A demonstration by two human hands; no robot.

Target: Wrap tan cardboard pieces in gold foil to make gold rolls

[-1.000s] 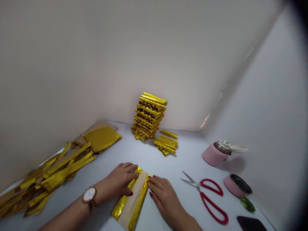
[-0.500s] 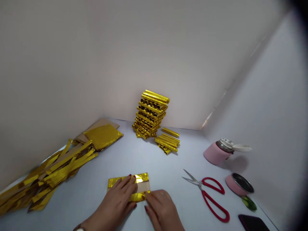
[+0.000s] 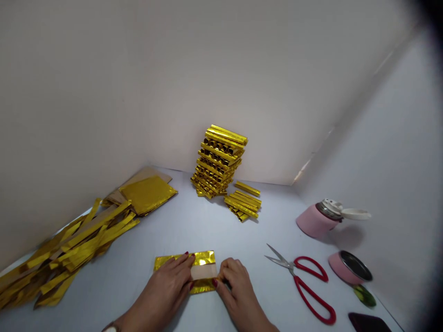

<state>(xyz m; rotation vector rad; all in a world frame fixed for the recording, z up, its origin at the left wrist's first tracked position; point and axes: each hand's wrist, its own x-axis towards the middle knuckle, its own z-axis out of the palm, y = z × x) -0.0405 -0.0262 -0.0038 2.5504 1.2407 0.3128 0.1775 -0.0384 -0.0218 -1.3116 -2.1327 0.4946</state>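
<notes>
In front of me lies a sheet of gold foil paper [image 3: 204,289], its long edges folded inward over a pale brown strip in the middle. My left hand [image 3: 171,279] rests across its left part, fingers stretched out and lying flat on it, the thumb at the near fold. With thumb and curled fingers, my right hand [image 3: 233,281] pinches the sheet's near right corner. To the right, red-handled scissors [image 3: 292,267] rest on the table with their blades apart, touched by neither hand.
Stacked gold paper rolls [image 3: 221,159] stand at the back, with several loose rolls [image 3: 243,203] beside them. Gold strips [image 3: 79,249] and gold sheets [image 3: 148,193] lie left. At right are a pink flask [image 3: 316,221], pink cup [image 3: 348,267], green leaf [image 3: 364,295] and dark phone-like object [image 3: 368,323].
My right hand has shifted slightly right to the sheet's corner, its fingers now more curled. My left hand stays on the sheet, its thumb now on the near fold. The view has moved slightly.
</notes>
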